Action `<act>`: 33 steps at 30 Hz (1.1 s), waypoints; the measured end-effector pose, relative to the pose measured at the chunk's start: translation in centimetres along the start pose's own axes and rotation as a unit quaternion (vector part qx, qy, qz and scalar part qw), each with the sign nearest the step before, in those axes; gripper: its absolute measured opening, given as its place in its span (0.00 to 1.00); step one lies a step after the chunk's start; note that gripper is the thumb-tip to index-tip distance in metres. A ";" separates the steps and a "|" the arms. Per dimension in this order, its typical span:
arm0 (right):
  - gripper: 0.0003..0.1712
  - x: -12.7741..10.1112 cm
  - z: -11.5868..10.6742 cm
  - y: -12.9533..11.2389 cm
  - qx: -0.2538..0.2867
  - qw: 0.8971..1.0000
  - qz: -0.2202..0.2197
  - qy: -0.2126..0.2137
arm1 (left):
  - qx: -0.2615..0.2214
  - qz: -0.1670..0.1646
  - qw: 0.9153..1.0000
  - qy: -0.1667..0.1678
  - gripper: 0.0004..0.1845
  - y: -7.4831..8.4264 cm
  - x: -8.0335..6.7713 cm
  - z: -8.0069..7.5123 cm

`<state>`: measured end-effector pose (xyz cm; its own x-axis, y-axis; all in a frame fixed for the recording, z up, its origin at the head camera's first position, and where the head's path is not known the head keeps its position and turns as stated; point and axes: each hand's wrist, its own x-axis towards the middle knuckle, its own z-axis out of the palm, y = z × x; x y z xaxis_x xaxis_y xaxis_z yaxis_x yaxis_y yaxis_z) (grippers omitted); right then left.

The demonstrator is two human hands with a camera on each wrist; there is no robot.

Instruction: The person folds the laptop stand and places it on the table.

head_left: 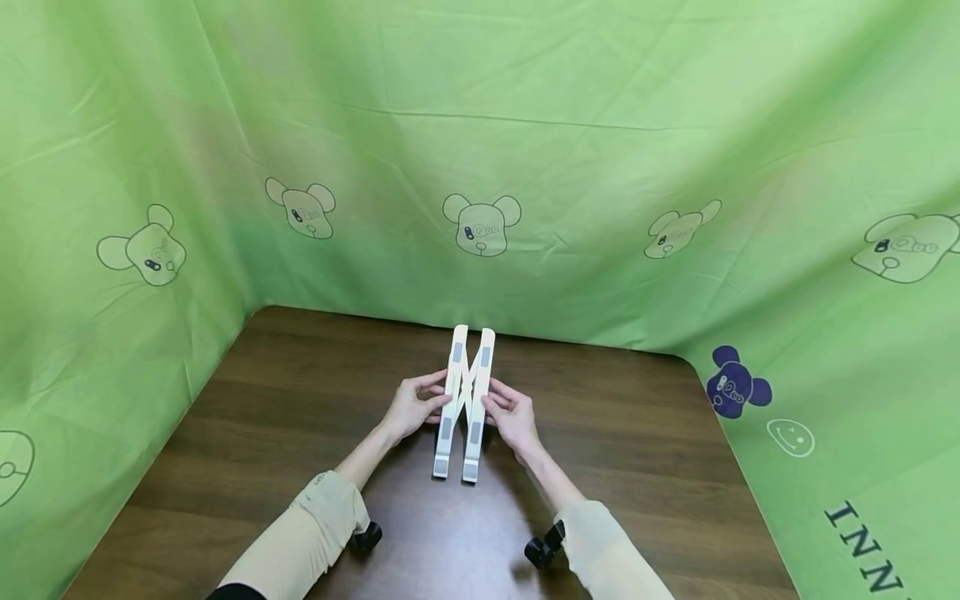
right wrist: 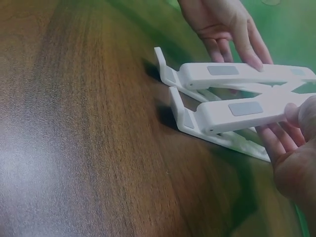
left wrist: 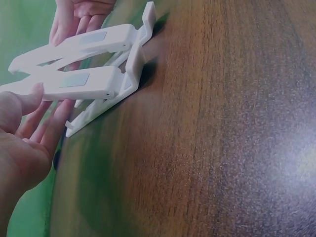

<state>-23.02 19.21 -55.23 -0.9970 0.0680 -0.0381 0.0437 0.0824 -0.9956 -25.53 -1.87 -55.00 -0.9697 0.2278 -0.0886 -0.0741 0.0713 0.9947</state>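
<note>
A white folding laptop stand [head_left: 447, 429] stands on the brown table, its two long arms close together and joined by crossed bars. Grey pads lie along the arms, and upturned lips [left wrist: 134, 64] mark the near ends. My left hand [head_left: 408, 408] grips the left arm, thumb on top and fingers beneath. On the other side, my right hand [head_left: 516, 419] holds the right arm [right wrist: 247, 111] the same way. In the wrist views the lower legs [left wrist: 96, 112] are partly folded out below the arms. Some fingertips are hidden under the stand.
The wood-grain table [head_left: 300, 358] has rounded far corners. Green cloth [head_left: 480, 283] printed with bear heads hangs round its back and sides. Black wrist devices [head_left: 365, 537] sit by both cuffs.
</note>
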 end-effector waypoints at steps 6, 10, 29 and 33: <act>0.28 -0.1 0.4 0.0 -0.006 1.000 -0.005 -0.006 | -0.006 -0.002 1.000 -0.003 0.30 0.2 -0.2 0.2; 0.28 -0.1 0.6 0.0 0.000 1.000 -0.011 -0.015 | -0.006 -0.005 1.000 -0.001 0.31 0.3 -0.2 0.3; 0.29 -0.3 1.2 -0.2 0.002 1.000 -0.008 -0.025 | -0.013 -0.009 1.000 -0.011 0.30 0.5 -0.2 0.9; 0.29 -0.3 1.2 -0.2 0.007 1.000 -0.010 -0.029 | -0.008 -0.008 1.000 -0.010 0.30 0.6 -0.3 1.0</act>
<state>-22.81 17.98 -55.11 -0.9997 0.0092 -0.0223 0.0229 0.0699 -0.9973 -25.10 -0.96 -54.46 -0.9634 0.2460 -0.1060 -0.0940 0.0601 0.9938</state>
